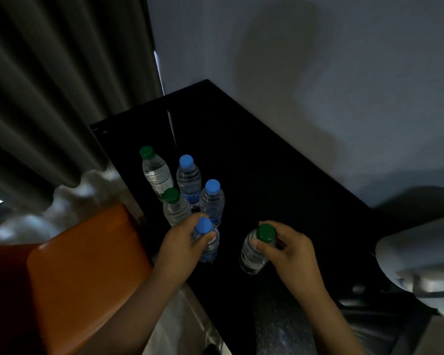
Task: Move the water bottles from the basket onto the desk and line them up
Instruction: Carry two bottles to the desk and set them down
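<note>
The left hand [182, 239] is pinching the neck of a clear plastic blue-capped water bottle [208, 245], the right hand [290, 249] a clear green-capped bottle [253, 256], both upright on the black desk [267, 162]; darkness is hiding their bases. Behind them four more bottles [189, 179] are standing clustered.

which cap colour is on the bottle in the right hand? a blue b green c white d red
b: the right hand grips the green-capped bottle near its neck, while the left hand holds the blue-capped bottle.
</note>
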Tool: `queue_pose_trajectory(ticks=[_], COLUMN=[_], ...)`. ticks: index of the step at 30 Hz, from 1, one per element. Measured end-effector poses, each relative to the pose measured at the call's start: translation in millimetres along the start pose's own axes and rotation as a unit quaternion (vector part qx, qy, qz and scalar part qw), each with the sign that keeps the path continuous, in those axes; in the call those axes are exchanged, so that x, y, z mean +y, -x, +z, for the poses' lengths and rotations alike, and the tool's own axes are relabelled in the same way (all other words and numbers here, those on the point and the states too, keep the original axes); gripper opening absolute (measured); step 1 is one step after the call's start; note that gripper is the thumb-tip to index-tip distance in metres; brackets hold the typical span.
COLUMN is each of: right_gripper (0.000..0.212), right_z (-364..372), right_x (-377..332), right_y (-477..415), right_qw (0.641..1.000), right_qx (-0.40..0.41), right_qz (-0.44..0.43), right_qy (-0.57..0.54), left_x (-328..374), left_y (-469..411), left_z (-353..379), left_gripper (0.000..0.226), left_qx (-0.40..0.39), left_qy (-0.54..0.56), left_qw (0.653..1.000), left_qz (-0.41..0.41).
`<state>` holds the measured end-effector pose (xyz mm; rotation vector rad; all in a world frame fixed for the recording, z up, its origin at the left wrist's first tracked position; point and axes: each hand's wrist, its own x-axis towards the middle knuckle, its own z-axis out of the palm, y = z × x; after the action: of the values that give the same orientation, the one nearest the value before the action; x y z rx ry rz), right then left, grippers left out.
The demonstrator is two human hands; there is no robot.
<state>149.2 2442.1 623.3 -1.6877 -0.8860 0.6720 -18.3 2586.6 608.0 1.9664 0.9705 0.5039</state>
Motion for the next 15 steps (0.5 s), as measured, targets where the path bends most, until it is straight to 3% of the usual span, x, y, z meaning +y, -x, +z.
queue_pose_trajectory(ticks=[15], right_gripper=[0.042], right_z=[22], right_x=[19], right_y=[-28], right_qw=[1.000], right_qx=[0.002], right_qz=[0.001], right_qy=[0.024], left_x=[6], left_y=[-1], left_z=[0], left_gripper=[0.032], left_qx=[0.002], left_qy=[-0.030], left_qw=[0.999], left_qz=[0.016])
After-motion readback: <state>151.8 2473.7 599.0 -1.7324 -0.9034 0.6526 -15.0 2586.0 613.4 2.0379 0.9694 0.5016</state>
